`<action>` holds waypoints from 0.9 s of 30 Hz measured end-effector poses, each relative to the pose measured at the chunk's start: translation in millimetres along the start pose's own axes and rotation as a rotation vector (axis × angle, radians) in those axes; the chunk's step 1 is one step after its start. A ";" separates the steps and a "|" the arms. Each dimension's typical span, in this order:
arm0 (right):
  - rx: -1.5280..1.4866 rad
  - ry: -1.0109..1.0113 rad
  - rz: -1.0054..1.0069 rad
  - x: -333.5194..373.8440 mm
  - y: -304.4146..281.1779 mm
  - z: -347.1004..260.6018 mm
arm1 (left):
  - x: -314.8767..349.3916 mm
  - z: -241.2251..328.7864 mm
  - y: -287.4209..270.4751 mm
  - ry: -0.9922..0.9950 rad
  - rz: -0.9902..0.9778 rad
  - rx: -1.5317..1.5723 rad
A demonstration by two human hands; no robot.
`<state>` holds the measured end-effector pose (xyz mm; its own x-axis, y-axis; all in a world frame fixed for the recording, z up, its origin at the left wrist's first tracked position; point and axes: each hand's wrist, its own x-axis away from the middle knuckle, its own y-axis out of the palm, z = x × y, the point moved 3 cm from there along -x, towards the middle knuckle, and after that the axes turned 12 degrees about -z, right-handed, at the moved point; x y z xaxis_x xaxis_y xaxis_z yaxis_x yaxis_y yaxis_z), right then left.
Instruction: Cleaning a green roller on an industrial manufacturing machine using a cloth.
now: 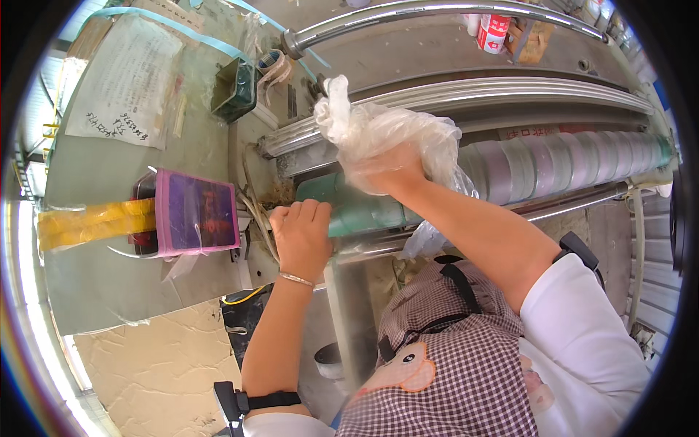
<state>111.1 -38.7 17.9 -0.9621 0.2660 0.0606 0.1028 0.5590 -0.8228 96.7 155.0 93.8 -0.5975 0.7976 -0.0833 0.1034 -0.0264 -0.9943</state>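
Apron (466,379); film (382,127) (diagonal, tip (337,91) upper-left)

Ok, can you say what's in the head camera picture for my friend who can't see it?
A person's right hand holds crumpled clear plastic over a long, banded greenish roller, while the left hand curls by the roller's left end. A pink-edged purple panel stands farther left, and the person wears a checked apron.

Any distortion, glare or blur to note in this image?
Head view: fisheye curvature bows the chrome bar across the top, and corners go black. Head view: highlights streak that bar; the left rim washes out, with rainbow flare lower down. Head view: left hand and right hand look reasonably sharp.
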 end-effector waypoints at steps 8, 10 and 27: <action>0.283 -0.098 0.036 -17.3 22.3 9.8 | -6.9 -2.6 -2.5 -0.001 0.028 -0.125; 0.317 -0.138 -0.019 -14.6 17.2 3.6 | 4.5 2.6 -1.0 0.011 -0.026 -0.090; 0.277 -0.182 -0.032 -38.5 2.8 8.4 | 64.3 24.0 32.5 0.139 0.015 -0.054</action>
<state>146.3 -54.0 8.6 -0.9956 0.0931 0.0077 0.0229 0.3231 -0.9461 42.6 191.0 54.5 -0.4799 0.8733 -0.0839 0.1564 -0.0090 -0.9877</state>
